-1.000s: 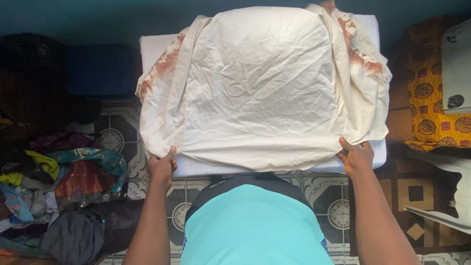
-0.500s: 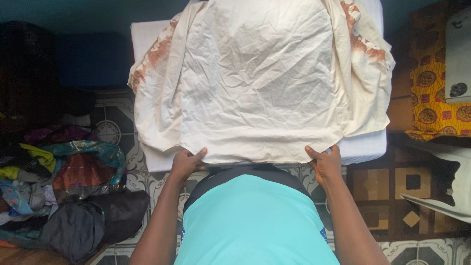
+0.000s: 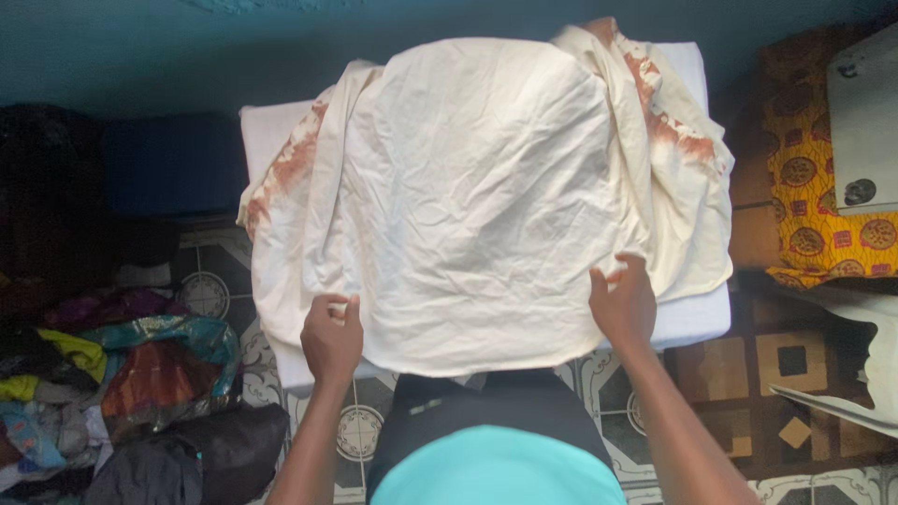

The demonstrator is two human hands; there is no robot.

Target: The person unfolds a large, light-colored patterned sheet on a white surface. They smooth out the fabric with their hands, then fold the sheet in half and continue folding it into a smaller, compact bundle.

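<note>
Cream cloth (image 3: 477,196), hands (image 3: 332,339) now higher.

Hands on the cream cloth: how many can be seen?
2. The left hand grips the near edge of the cream cloth on its left side. The right hand lies flat on the cloth near its right edge. No others show.

One cream cloth (image 3: 477,206), two hands (image 3: 332,339)
</note>
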